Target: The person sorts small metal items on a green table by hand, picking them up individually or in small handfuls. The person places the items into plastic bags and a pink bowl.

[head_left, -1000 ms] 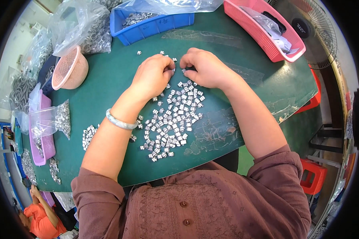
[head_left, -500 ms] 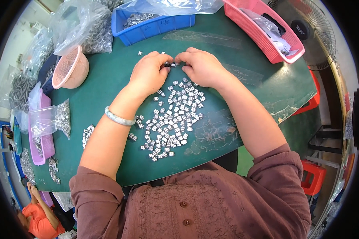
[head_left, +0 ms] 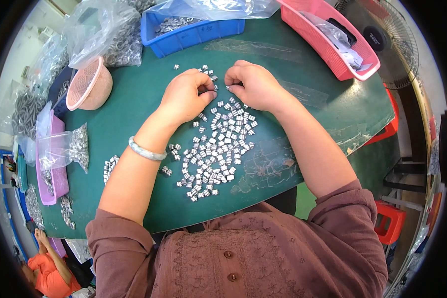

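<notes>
The fingers of your right hand (head_left: 256,85) are pinched together on a small metal piece (head_left: 227,88), in the upper middle of the frame. The fingers of your left hand (head_left: 186,94) curl in toward the thumb, just to the left of that; another metal bit (head_left: 215,88) shows at their tips, but you cannot tell from here whether they are clamped on it. Your hands are apart, with a narrow gap between them.

Just beyond your left hand lies a short cluster of bits (head_left: 205,67), with a lone bit (head_left: 177,66) to its left. Below your hands, in the middle of the frame, a loose pile (head_left: 227,134) of silvery bits spreads over the green worktop (head_left: 139,99). A smaller heap (head_left: 108,168) lies partly hidden behind your left forearm, which wears a pale bracelet (head_left: 146,150).

Farther out, you have a blue bin (head_left: 206,36) at the top of the frame, a long pink basket (head_left: 319,39) at upper right, and a pale pink round basket (head_left: 98,89) at upper left, beside a clear bag (head_left: 121,49) of metal parts
</notes>
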The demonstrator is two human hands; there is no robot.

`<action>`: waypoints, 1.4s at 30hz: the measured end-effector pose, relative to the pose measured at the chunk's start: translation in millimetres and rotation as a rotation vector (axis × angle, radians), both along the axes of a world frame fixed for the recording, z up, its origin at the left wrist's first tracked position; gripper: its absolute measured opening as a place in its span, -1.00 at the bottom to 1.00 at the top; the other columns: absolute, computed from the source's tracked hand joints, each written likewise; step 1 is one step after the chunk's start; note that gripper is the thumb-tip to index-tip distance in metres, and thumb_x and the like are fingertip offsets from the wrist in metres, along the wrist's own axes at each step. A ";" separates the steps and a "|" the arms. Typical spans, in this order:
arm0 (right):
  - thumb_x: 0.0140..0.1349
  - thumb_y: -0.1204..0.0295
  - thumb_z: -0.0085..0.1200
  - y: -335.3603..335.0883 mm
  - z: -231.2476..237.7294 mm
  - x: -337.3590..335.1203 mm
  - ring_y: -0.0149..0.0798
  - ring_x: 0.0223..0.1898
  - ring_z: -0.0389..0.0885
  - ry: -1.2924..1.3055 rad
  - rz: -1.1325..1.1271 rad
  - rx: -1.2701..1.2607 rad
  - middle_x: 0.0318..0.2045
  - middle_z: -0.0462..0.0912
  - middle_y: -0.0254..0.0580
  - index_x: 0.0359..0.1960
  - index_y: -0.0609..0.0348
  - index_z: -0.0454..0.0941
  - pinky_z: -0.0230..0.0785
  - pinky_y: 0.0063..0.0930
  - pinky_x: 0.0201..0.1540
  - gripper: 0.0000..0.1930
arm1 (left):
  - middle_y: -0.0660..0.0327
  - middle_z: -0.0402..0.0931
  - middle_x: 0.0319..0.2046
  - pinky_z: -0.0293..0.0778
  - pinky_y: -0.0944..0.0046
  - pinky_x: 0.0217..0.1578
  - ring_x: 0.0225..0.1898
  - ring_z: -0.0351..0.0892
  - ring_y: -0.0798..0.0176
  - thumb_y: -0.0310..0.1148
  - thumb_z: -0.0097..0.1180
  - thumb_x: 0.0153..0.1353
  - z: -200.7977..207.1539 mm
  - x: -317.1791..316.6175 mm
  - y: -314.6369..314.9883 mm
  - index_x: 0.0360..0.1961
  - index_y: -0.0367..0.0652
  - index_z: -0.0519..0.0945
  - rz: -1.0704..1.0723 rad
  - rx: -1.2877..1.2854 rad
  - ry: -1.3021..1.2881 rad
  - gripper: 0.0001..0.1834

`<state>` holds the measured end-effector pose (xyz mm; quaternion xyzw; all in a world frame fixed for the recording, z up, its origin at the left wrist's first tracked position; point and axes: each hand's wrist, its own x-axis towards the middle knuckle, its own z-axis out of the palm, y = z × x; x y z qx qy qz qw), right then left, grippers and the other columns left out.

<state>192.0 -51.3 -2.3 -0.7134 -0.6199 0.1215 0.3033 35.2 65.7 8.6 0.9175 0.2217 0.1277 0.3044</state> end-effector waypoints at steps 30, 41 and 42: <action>-0.01 0.62 0.04 41.2 16.2 1.8 -0.07 -0.32 0.59 0.000 0.073 -0.162 -0.43 0.63 -0.07 -0.38 0.18 0.58 0.42 -0.26 -0.24 -0.85 | 0.17 0.49 -0.45 0.42 0.26 -0.34 -0.44 0.49 0.22 -0.48 0.27 0.00 -5.8 -8.2 14.1 -0.35 -0.21 0.61 0.099 0.041 -0.048 -0.85; -0.03 0.64 0.03 37.2 17.6 4.6 -0.06 -0.35 0.59 0.034 0.112 -0.171 -0.45 0.62 -0.05 -0.39 0.20 0.58 0.41 -0.28 -0.27 -0.85 | 0.20 0.49 -0.47 0.44 0.29 -0.34 -0.44 0.48 0.28 -0.50 0.28 -0.03 -1.0 -9.1 14.6 -0.36 -0.22 0.61 0.079 0.001 0.006 -0.83; -0.02 0.63 0.02 36.9 16.4 4.5 -0.04 -0.33 0.59 0.036 0.109 -0.139 -0.44 0.62 -0.03 -0.39 0.21 0.59 0.42 -0.27 -0.25 -0.84 | 0.20 0.49 -0.47 0.44 0.29 -0.34 -0.43 0.48 0.28 -0.49 0.29 -0.03 -0.8 -9.5 13.9 -0.35 -0.21 0.62 0.081 0.015 0.004 -0.83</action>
